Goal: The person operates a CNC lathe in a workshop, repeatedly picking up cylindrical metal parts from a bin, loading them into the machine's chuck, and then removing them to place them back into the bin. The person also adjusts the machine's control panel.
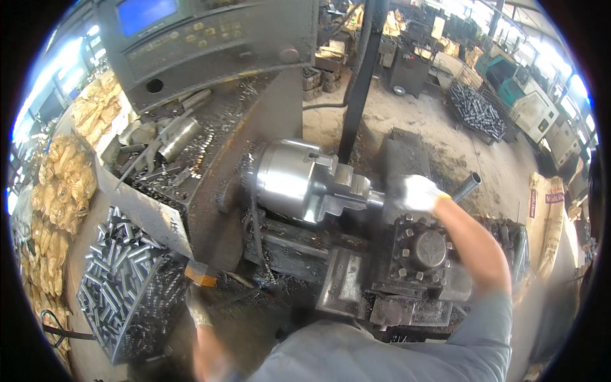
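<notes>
A bright metal lathe chuck [289, 181] with stepped jaws [347, 184] stands at the centre. From the jaws a short shiny metal tube [376, 199] sticks out toward my right hand [417, 193]. That hand wears a white glove and is closed at the tube's end, its fingers partly blurred. Just below it sits the dark square tool post [425, 249], ringed with bolts. My left hand [199, 311], gloved too, is low at the left, under an orange block [200, 275] at the machine's edge. Its fingers are too blurred and hidden to read.
A bin [143, 312] at the left is heaped with short metal tubes [118, 258]. The control panel [210, 41] rises above the chip-strewn ledge. Behind the tool post a slanting pipe [468, 186] juts out. Brown sacks [63, 178] line the left; a dark post [363, 83] stands behind the chuck.
</notes>
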A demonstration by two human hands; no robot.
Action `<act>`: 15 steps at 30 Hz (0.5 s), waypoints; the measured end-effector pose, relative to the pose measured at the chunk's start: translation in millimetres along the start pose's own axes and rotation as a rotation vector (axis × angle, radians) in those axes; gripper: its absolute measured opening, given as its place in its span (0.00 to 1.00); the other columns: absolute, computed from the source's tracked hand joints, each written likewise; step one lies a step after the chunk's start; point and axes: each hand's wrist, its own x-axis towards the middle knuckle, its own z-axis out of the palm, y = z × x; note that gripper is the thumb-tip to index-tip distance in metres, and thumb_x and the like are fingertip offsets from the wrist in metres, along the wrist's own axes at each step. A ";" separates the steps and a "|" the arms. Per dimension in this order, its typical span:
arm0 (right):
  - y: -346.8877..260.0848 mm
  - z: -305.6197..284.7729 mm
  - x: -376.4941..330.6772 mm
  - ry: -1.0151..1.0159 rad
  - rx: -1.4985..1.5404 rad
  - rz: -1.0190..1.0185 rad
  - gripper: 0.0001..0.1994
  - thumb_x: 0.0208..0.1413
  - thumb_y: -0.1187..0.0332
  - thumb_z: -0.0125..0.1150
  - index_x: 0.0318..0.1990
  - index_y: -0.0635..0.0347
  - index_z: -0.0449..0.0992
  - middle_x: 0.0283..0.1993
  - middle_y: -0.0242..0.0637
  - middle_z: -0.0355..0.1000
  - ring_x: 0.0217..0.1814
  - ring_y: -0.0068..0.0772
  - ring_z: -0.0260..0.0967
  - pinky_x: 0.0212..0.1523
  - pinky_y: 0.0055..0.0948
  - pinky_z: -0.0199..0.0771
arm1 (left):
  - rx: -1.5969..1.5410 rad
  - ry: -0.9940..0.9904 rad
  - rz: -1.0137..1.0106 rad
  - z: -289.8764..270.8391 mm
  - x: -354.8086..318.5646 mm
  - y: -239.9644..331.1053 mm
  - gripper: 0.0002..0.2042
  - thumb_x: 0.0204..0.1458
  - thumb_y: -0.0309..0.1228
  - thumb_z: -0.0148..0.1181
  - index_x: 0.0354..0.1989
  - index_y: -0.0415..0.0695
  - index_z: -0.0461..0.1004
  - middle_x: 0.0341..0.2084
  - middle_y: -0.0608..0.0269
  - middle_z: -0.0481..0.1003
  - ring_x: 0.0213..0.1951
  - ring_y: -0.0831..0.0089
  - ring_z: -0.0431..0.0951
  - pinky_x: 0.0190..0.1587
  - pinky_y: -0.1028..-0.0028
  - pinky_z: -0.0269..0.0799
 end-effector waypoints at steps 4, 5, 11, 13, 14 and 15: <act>-27.1 -6.8 -103.8 0.490 0.206 0.059 0.26 0.55 0.61 0.71 0.59 0.63 0.80 0.51 0.57 0.82 0.54 0.57 0.82 0.56 0.46 0.82 | 0.484 0.481 0.754 44.4 -60.0 123.4 0.19 0.66 0.33 0.60 0.59 0.31 0.76 0.50 0.40 0.81 0.53 0.48 0.82 0.58 0.58 0.78; -31.0 3.7 -121.4 0.529 0.235 0.167 0.25 0.54 0.63 0.72 0.58 0.64 0.80 0.50 0.57 0.82 0.54 0.57 0.82 0.56 0.45 0.82 | 0.429 0.432 1.017 56.4 -71.2 163.7 0.19 0.61 0.26 0.64 0.58 0.30 0.75 0.50 0.40 0.81 0.51 0.45 0.82 0.58 0.54 0.78; -26.0 73.9 -141.1 0.874 0.338 0.241 0.24 0.51 0.67 0.72 0.56 0.66 0.80 0.52 0.56 0.81 0.54 0.59 0.80 0.59 0.45 0.80 | 0.440 -0.065 1.713 213.5 -79.2 396.7 0.17 0.47 0.22 0.71 0.46 0.30 0.79 0.54 0.26 0.76 0.42 0.43 0.86 0.45 0.57 0.86; -21.3 82.7 -136.6 0.936 0.330 0.245 0.23 0.52 0.68 0.71 0.56 0.66 0.80 0.51 0.55 0.81 0.52 0.57 0.80 0.57 0.44 0.80 | 0.464 -0.112 1.772 273.1 -65.3 454.3 0.10 0.50 0.26 0.70 0.36 0.35 0.75 0.64 0.29 0.70 0.28 0.51 0.83 0.34 0.58 0.84; -20.1 84.3 -135.3 0.930 0.335 0.223 0.22 0.52 0.68 0.71 0.55 0.66 0.80 0.50 0.54 0.81 0.51 0.56 0.80 0.56 0.44 0.80 | 0.540 -0.054 1.772 298.6 -57.0 475.5 0.10 0.51 0.28 0.70 0.35 0.37 0.75 0.65 0.32 0.70 0.30 0.49 0.84 0.35 0.57 0.84; -19.3 84.0 -134.8 0.929 0.348 0.232 0.22 0.52 0.68 0.71 0.55 0.66 0.81 0.50 0.54 0.81 0.51 0.55 0.80 0.56 0.44 0.80 | 0.628 -0.025 1.752 319.4 -46.6 492.8 0.10 0.52 0.30 0.68 0.36 0.38 0.76 0.66 0.34 0.70 0.32 0.50 0.85 0.36 0.57 0.84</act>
